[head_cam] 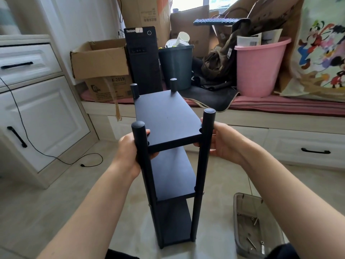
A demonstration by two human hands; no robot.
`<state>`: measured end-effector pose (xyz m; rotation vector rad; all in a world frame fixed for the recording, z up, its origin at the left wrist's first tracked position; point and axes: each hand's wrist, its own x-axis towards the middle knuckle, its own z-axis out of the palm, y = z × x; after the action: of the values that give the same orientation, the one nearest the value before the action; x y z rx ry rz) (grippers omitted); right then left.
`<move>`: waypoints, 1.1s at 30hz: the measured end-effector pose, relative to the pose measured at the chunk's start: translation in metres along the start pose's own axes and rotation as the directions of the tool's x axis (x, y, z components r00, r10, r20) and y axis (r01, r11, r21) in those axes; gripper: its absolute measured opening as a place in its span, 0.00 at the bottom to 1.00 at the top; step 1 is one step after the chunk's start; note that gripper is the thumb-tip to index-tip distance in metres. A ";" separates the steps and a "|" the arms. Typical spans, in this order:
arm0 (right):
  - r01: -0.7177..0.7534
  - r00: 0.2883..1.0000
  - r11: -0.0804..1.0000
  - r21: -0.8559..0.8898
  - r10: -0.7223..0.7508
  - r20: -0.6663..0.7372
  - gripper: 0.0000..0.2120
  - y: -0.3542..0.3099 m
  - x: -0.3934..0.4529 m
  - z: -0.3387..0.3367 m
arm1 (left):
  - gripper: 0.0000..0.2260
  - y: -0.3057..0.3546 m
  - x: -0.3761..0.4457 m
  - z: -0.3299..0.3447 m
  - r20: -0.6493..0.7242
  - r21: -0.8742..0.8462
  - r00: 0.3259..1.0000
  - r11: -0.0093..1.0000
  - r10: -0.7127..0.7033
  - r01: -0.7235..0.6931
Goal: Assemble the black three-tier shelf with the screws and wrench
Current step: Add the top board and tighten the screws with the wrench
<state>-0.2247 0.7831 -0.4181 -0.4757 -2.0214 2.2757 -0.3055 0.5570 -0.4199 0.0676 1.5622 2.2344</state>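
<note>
Standing upright on the floor at centre frame, the shelf (pixel 168 139) has three boards between four posts. The left hand (pixel 128 150) has its grip wrapped round the near left post; the right hand (pixel 222 143) has its grip curled on the near right post and top board edge. To seat the top board well, keep it level and aligned with the posts' holes before screwing. The tray (pixel 248 208) at lower right holds screws (pixel 252 242).
</note>
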 end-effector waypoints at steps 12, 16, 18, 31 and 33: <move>-0.078 0.997 0.987 0.138 0.078 0.004 0.13 0.001 0.003 0.011 | 0.07 -0.003 0.001 0.000 -0.032 -0.007 0.999 1.000 0.004 -0.005; -0.057 0.998 0.991 0.123 0.057 0.001 0.13 0.003 0.000 0.018 | 0.05 -0.001 0.003 -0.006 -0.045 0.013 0.999 1.000 0.014 -0.013; -0.024 0.999 0.997 0.072 0.022 0.031 0.14 0.005 -0.003 0.022 | 0.04 0.001 0.005 -0.009 -0.051 0.022 0.998 0.999 0.034 -0.033; -0.046 0.952 0.998 -0.039 0.056 0.300 0.13 0.005 -0.014 0.019 | 0.16 0.026 -0.005 -0.030 -0.357 0.417 0.802 0.850 0.479 -0.322; -0.041 0.968 0.999 0.025 0.033 0.248 0.12 0.005 -0.011 0.019 | 0.17 0.025 -0.023 -0.022 -0.238 0.639 0.571 0.569 0.786 -0.518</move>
<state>-0.2186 0.7612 -0.4193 -0.2378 -2.0971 2.4952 -0.2976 0.5221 -0.4006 0.3210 2.8211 2.4033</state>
